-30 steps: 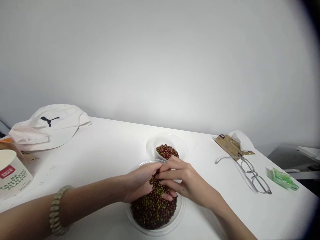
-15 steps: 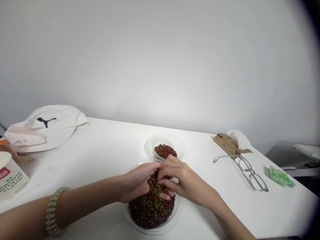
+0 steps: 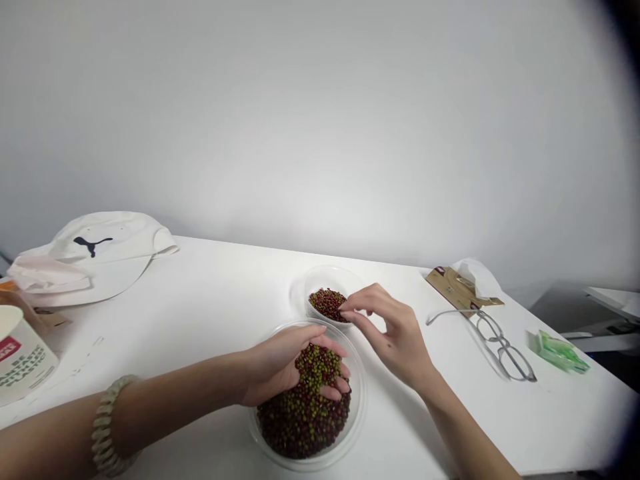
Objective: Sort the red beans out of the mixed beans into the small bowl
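Observation:
My left hand (image 3: 280, 365) is cupped palm up over the large clear plastic bowl (image 3: 358, 427), holding a heap of small red and green beans (image 3: 316, 368) in its palm. Below it, the bowl contains a mound of the same mixed beans (image 3: 297, 430). Farther back stands a smaller clear bowl (image 3: 331, 273), with a smaller pile of red and green beans (image 3: 325, 301). My right hand (image 3: 393, 333) is at that bowl's right rim, thumb and index finger pinched together. Whatever sits between those fingertips is too small to make out.
On the left lie a white cap (image 3: 117, 243) and a pale pink cloth (image 3: 47, 273), with a paper cup (image 3: 25, 360) in front. To the right are eyeglasses (image 3: 500, 343), a brown packet (image 3: 450, 287) with white tissue, and a green wrapper (image 3: 560, 352).
My right hand has moved from the beans in my left palm, away and to the right, over to the small bowl's rim. My left hand stays cupped in place.

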Action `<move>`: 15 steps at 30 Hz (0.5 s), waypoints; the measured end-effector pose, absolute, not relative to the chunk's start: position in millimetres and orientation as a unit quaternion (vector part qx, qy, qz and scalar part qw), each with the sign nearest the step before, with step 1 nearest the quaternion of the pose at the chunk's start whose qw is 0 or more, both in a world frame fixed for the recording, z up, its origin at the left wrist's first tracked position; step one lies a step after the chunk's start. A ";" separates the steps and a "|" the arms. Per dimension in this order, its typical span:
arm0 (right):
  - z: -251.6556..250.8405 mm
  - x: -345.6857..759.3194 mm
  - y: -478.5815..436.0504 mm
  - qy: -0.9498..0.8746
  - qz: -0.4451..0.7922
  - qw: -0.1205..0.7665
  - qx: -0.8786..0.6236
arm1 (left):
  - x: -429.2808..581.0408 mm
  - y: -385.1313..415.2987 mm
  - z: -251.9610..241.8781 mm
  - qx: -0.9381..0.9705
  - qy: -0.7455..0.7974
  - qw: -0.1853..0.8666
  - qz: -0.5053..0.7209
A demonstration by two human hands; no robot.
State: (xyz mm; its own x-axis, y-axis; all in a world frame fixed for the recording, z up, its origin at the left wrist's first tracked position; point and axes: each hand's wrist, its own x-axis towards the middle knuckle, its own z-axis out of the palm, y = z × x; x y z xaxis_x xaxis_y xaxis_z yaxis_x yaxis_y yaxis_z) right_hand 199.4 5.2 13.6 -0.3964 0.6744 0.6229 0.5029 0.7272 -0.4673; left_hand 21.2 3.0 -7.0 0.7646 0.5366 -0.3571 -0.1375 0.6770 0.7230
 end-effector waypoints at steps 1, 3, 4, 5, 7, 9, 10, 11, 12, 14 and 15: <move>11.4 202.0 9.0 -0.823 0.072 0.414 -0.381 | 20.8 3.0 -7.6 0.351 0.284 0.871 0.193; 6.9 206.2 15.8 -0.823 0.029 0.383 -0.419 | 20.2 2.7 -8.1 0.351 0.287 0.870 0.193; 5.1 207.8 18.3 -0.823 0.020 0.370 -0.430 | 20.0 2.7 -8.2 0.352 0.290 0.869 0.194; 3.8 209.0 20.2 -0.823 0.016 0.364 -0.436 | 19.9 2.7 -8.3 0.352 0.291 0.868 0.194; 2.7 210.8 22.2 -0.816 0.014 0.370 -0.444 | 19.8 2.8 -8.9 0.352 0.290 0.868 0.196; 2.6 212.9 23.5 -0.800 0.001 0.389 -0.456 | 19.7 3.0 -9.6 0.352 0.288 0.869 0.194; 2.5 214.0 24.3 -0.792 -0.009 0.394 -0.466 | 19.6 2.9 -10.0 0.352 0.286 0.870 0.192; 2.4 215.0 25.0 -0.785 -0.018 0.392 -0.479 | 19.3 2.9 -10.3 0.353 0.285 0.871 0.189; 2.5 215.8 25.6 -0.783 -0.023 0.382 -0.491 | 19.0 2.8 -10.5 0.353 0.284 0.871 0.188; 3.6 215.6 24.9 -0.792 -0.016 0.348 -0.501 | 18.3 2.6 -10.5 0.353 0.280 0.872 0.191; 4.9 214.3 23.2 -0.802 0.000 0.335 -0.495 | 18.1 2.5 -10.4 0.353 0.277 0.873 0.193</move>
State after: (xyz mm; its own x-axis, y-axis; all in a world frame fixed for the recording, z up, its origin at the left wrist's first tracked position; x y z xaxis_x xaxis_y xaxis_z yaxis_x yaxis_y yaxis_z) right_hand 214.3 23.2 4.9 -0.2852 0.7940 0.5369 0.7942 0.5093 -0.3313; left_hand 18.1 2.5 -10.4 0.7717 0.5326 -0.3476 -0.1415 0.6766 0.7227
